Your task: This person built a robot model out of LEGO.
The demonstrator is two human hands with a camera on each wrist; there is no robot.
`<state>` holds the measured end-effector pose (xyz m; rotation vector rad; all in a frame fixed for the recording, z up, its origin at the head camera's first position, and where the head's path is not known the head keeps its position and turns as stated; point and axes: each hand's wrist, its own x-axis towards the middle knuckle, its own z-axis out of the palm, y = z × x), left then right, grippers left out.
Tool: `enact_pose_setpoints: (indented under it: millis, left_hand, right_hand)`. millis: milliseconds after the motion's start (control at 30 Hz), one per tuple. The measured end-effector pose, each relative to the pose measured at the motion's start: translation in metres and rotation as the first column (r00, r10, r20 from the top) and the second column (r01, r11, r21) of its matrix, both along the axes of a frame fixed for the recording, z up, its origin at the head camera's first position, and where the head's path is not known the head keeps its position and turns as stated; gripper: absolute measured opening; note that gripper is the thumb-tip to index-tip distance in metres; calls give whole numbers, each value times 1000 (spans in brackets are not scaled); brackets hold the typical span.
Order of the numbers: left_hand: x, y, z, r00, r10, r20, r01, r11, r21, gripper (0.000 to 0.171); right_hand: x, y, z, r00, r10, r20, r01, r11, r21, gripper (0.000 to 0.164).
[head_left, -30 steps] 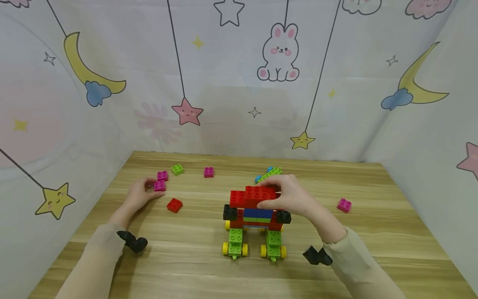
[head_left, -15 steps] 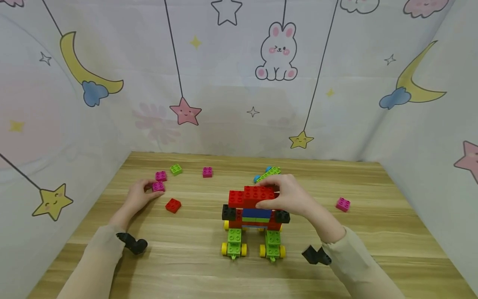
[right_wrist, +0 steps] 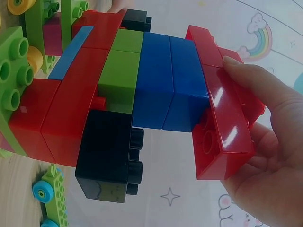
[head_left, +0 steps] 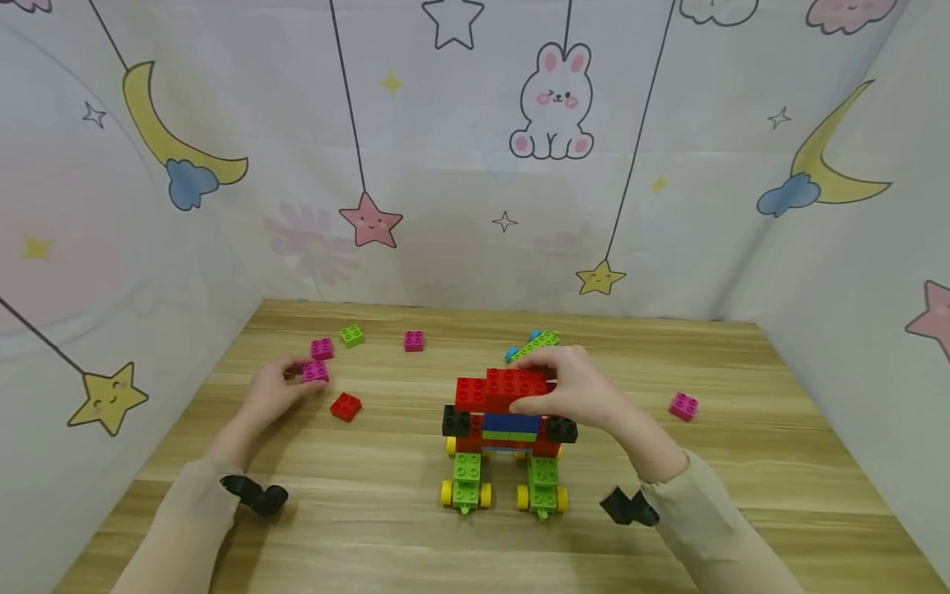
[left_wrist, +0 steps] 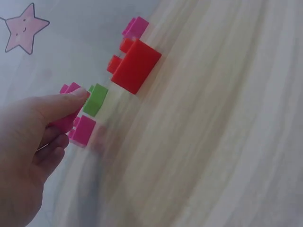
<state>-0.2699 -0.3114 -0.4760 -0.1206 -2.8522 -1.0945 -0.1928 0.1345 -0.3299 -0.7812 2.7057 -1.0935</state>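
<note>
My left hand (head_left: 273, 392) pinches a pink toy brick (head_left: 315, 371) between thumb and fingers at the left of the table. Just behind it lies another pink brick (head_left: 322, 348). A red brick (head_left: 345, 407) lies to the right of that hand. My right hand (head_left: 570, 388) grips the red bricks (right_wrist: 227, 111) on top of a built brick vehicle (head_left: 508, 437), thumb on the near side and fingers behind. Below them, the right wrist view shows blue bricks (right_wrist: 163, 80), green ones, a black brick (right_wrist: 106, 153) and red bricks. Green wheeled bases (head_left: 467, 480) carry the vehicle at the front.
Toward the back are a green brick (head_left: 352, 334), a pink brick (head_left: 414, 341) and a green base with blue wheels (head_left: 536, 345). One more pink brick (head_left: 684, 406) lies at the right. A patterned cloth (head_left: 445, 181) hangs behind the wooden table (head_left: 356, 528).
The left forearm has shifted slightly left, with the pink brick still in the fingers and drawn a little toward the near side. The right hand stays on the top red bricks.
</note>
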Motion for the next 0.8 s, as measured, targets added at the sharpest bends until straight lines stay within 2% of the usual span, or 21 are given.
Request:
enact_pose_setpoints:
  millis: [167,533,633,800]
  left_hand:
    - [5,17,18,999,-36,16,36,999,7,61]
    - [18,74,64,984,-133,-116,136,991,19,50]
    - [24,89,77,974,-159,-161,161,987,1,48]
    - [36,110,94,946,-223,-236,226,974,-15,47]
  right_hand:
    - [0,0,0,1000,3,-1,-3,1000,-2,41]
    - [1,0,0,1000,-3,13,3,1000,-10,41]
    - [1,0,-1,1000,-8,15,8,1000,-10,41]
    - [0,0,-1,1000,-10,18,10,1000,-10,41]
